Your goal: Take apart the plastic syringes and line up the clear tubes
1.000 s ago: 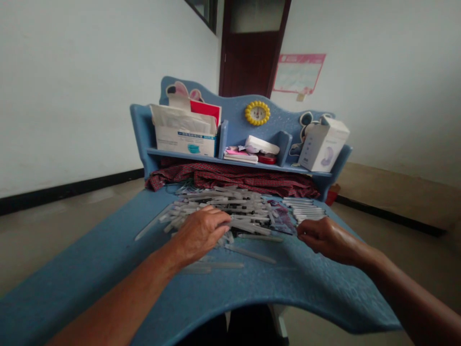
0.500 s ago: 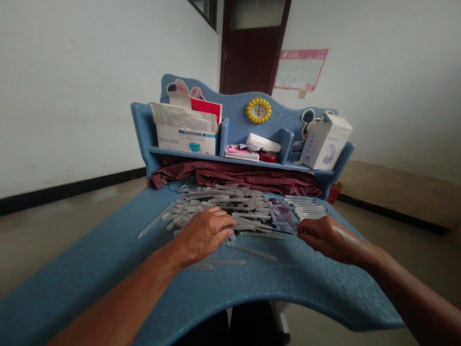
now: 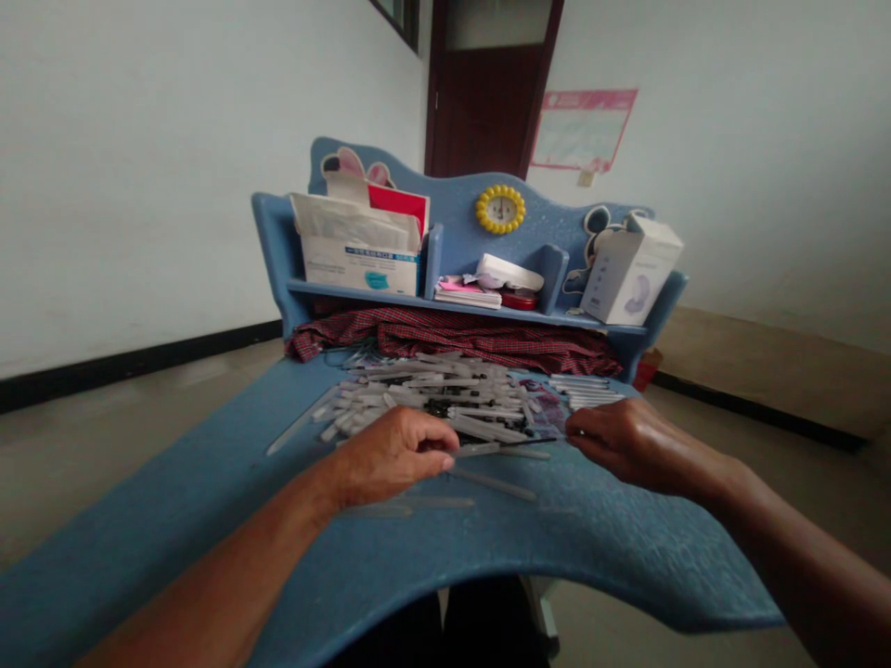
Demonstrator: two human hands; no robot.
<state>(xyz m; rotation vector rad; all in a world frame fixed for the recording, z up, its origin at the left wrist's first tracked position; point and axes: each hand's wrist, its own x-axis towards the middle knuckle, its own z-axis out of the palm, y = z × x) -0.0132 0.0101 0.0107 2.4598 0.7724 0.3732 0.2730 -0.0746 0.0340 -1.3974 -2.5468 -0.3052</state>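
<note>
My left hand (image 3: 400, 453) is closed in a pinch, thumb and forefinger on a translucent pen barrel (image 3: 479, 449) that points right. My right hand (image 3: 619, 436) is closed on a thin pen refill (image 3: 533, 441). The refill's dark tip end points left and meets the barrel's right end; whether it is inside I cannot tell. Just behind both hands lies a heap of translucent pen barrels (image 3: 432, 380), with small black parts (image 3: 440, 406) among them. Past my right hand, several pens (image 3: 588, 390) lie in a row.
Loose barrels (image 3: 494, 483) lie in front of the heap on the blue desk (image 3: 557, 547). A checked cloth (image 3: 473, 336) is rolled beneath the shelf. On the shelf stand a mask box (image 3: 362, 264), a white box (image 3: 632, 274) and a stack of paper (image 3: 468, 295).
My left hand has come slightly down from the heap and now pinches a barrel. My right hand has shifted a little left and up, bringing the refill to the barrel's end.
</note>
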